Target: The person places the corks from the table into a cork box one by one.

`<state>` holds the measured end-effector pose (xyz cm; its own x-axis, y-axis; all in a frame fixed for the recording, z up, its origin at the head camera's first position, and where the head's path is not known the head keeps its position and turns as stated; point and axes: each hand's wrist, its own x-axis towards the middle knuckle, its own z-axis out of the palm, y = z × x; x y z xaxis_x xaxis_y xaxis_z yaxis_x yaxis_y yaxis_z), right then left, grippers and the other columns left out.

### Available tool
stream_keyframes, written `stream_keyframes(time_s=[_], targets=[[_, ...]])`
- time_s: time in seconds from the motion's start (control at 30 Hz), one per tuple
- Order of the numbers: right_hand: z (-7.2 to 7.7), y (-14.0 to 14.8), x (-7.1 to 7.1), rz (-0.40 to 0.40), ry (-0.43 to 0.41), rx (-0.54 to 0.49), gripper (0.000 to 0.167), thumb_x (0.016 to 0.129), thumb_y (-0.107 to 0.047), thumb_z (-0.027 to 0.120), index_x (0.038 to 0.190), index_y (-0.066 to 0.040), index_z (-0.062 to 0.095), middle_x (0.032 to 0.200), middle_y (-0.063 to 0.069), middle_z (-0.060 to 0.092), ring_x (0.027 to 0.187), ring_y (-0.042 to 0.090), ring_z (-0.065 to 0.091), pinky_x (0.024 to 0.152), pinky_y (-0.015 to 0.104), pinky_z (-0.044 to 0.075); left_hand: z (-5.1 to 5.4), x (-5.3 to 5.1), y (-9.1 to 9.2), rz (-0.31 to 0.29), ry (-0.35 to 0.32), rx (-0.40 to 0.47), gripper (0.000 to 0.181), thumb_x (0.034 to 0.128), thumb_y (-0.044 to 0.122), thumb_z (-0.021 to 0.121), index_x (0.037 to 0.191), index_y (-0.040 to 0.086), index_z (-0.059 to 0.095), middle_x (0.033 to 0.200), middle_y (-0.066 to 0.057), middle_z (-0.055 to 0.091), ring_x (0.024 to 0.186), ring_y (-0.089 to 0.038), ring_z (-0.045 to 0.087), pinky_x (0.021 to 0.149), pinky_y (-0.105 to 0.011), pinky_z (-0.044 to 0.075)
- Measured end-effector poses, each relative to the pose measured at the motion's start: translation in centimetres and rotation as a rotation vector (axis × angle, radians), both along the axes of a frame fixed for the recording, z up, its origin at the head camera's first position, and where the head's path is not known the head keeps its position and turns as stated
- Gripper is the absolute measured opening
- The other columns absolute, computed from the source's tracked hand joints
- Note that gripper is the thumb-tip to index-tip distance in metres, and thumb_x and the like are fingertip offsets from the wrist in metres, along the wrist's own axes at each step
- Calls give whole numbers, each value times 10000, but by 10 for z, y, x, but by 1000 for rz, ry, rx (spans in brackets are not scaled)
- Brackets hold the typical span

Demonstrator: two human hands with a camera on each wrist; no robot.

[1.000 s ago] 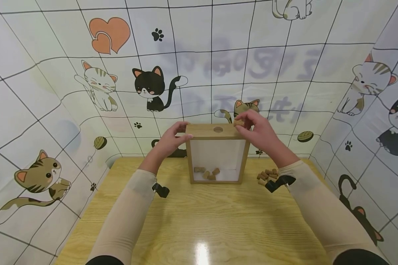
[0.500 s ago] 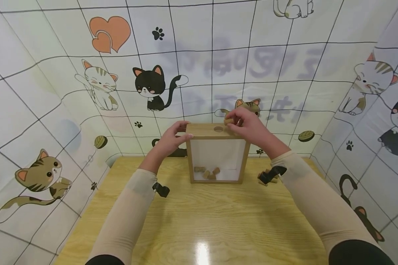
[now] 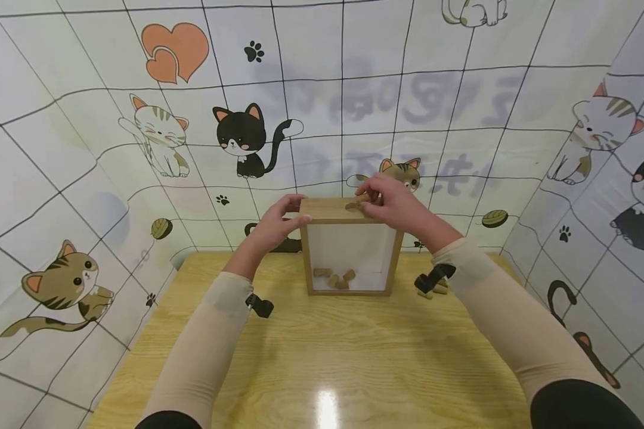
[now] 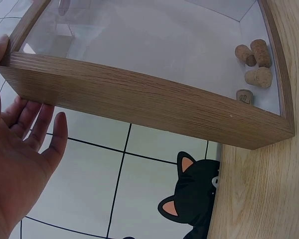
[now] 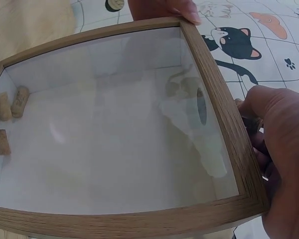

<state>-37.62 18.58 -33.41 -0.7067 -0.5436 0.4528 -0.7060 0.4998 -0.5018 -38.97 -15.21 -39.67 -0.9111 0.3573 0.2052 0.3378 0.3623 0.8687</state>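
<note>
At box (image 3: 324, 210) edge — left hand (image 3: 273, 225); beside hole (image 3: 349, 206) — right hand (image 3: 390, 199) pinching cork (image 3: 362, 198).

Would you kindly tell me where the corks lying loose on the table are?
In the head view, the corks lie on the table to the right of the box, partly hidden by the black wrist camera.
</note>
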Motion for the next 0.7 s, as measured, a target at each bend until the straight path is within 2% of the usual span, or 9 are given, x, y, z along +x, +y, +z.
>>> stream_keyframes(time_s=[0.3,0.47,0.7], targets=[[4,-2,-4,-14,-53,79,211,1082,-121,734,1286,-68,723,1115,78,610,966,240,563,821,449,499,-1,-1,1,-1,1,18,676,1063,413,767,1642,205,486,1558,-132,547,1472,-354,492,1159,-613,474],[4,-4,-4,-28,-78,81,210,1078,-113,737,1282,-63,733,1141,78,637,992,235,611,848,453,522,-1,-1,1,3,6,12,679,1063,409,767,1645,201,485,1564,-131,551,1471,-331,501,1167,-604,469],[0,-6,-4,-49,-73,71,222,1086,-139,734,1293,-57,741,1131,74,648,966,235,610,846,452,521,0,1,1,6,8,11,686,1062,401,769,1651,203,478,1568,-131,549,1473,-325,502,1166,-603,471]])
